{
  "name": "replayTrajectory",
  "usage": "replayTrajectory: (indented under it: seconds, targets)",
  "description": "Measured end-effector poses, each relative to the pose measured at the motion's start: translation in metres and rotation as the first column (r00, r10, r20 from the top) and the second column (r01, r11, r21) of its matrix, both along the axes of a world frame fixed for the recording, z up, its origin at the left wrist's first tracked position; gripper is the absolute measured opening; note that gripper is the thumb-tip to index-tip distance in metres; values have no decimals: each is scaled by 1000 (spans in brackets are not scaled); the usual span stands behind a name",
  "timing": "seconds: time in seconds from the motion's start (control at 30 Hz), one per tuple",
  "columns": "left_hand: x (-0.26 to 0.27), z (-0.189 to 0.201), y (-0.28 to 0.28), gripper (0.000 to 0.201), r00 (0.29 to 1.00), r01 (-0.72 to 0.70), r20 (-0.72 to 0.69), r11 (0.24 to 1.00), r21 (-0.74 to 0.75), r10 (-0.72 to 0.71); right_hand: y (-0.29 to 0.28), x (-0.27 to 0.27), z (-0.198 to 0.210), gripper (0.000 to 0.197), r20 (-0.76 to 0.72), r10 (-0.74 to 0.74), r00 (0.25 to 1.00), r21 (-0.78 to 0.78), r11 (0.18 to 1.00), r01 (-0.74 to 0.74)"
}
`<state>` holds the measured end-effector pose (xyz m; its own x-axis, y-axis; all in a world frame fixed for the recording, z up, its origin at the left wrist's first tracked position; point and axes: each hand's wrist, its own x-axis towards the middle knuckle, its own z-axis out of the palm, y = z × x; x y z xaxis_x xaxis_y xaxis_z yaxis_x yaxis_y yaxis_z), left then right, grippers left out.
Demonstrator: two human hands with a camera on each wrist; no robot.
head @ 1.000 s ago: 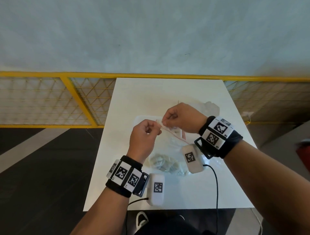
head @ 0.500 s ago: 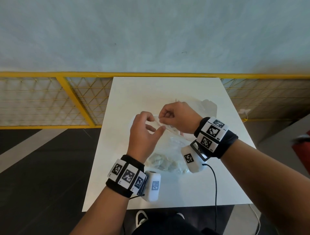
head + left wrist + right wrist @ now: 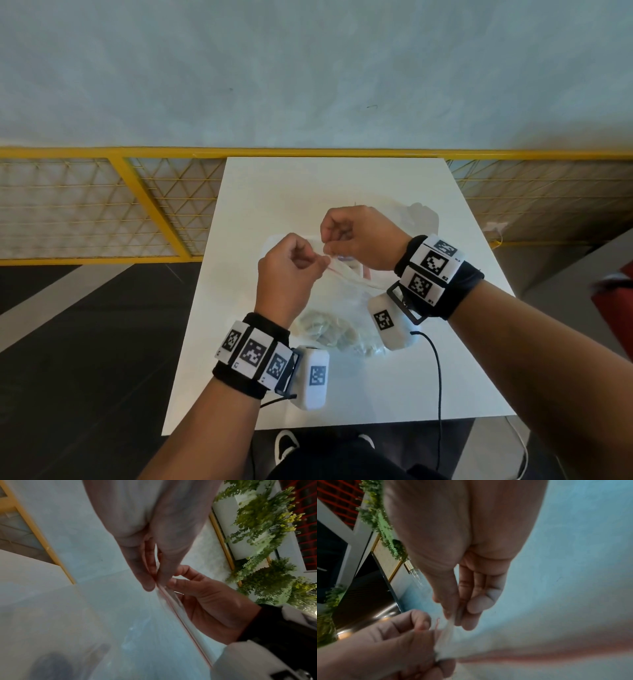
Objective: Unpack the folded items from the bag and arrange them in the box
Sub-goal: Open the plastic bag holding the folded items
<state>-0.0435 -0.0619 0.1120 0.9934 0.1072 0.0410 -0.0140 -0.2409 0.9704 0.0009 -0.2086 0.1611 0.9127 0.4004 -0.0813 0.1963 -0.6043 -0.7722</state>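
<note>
A clear zip bag point(image 3: 346, 301) with a red seal strip point(image 3: 349, 274) is held up over the white table point(image 3: 342, 185). Folded pale green items point(image 3: 329, 330) lie in its lower part. My left hand point(image 3: 322, 262) pinches the bag's top edge at its left end. My right hand point(image 3: 330, 245) pinches the same edge just beside it. The left wrist view shows thumb and finger of the left hand point(image 3: 155, 585) pressed on the seal strip point(image 3: 181, 620), right hand point(image 3: 173, 580) close by. The right wrist view shows the right hand point(image 3: 455, 618) pinching the bag point(image 3: 522, 635).
A faint translucent shape point(image 3: 277, 240), maybe the box, lies on the table behind my hands. Another clear crumpled thing point(image 3: 421, 216) sits at the far right. A yellow mesh fence point(image 3: 102, 205) runs behind the table. A black cable point(image 3: 438, 370) hangs from my right wrist.
Half a second ago my left hand's fingers were spread off the bag edge; now they pinch it again beside the right hand. The right hand has kept its hold.
</note>
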Motion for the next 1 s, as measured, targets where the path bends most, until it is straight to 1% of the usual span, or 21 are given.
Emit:
replayTrajectory:
  seconds: [0.07,0.13,0.17,0.23,0.27,0.33,0.37,0.43,0.47,0.53,0.63,0.7,0.77,0.83,0.87,0.93,1.0]
  targets:
    - [0,-3,2,27,1000,-20,2,999,38,20,0,1,-1,19,71,16,997,-75,997,-11]
    - [0,-6,4,26,1000,-16,15,999,42,15,0,3,-4,23,148,62,987,-229,973,-26]
    - [1,-7,4,28,999,2,33,999,50,-3,-1,4,-8,27,163,97,982,-319,947,-40]
    - [2,-9,5,38,994,57,82,991,118,-67,0,2,-18,30,150,161,976,-471,879,-73]
    - [3,-11,6,41,991,83,90,982,170,-100,0,-1,-22,28,143,158,977,-509,859,-64]
    - [5,-13,6,38,987,112,76,949,295,-140,0,-6,-24,25,150,66,987,-528,849,23]
    - [5,-13,7,37,986,122,58,924,363,-153,-1,-7,-23,26,160,29,987,-546,835,64]
    - [4,-11,5,38,979,176,7,864,472,-203,-3,-7,-21,28,180,17,984,-617,780,100]
    - [4,-10,4,40,973,213,-29,833,510,-230,-3,-6,-21,25,182,17,983,-646,756,106]
    - [3,-7,1,47,964,258,-101,780,570,-244,-5,-6,-21,22,176,26,984,-660,745,98]
    - [4,-5,1,61,952,306,-188,709,636,-242,-13,-4,-19,41,152,38,988,-668,741,74]
    - [6,-7,5,72,941,338,-224,666,665,-255,-22,-1,-17,46,135,33,990,-657,751,65]
    - [8,-8,8,76,937,349,-221,683,642,-270,-29,2,-18,44,108,17,994,-575,816,49]
    - [9,-7,7,79,932,360,-204,715,599,-298,-31,0,-19,34,78,0,997,-452,891,35]
    - [9,-7,6,80,929,369,-202,725,582,-310,-30,-2,-19,30,71,6,997,-414,910,24]
    - [8,-5,3,83,921,388,-208,728,564,-330,-28,-7,-24,30,63,46,997,-399,917,-17]
    - [6,-4,2,85,913,406,-215,731,549,-346,-27,-9,-28,21,55,81,995,-449,892,-48]
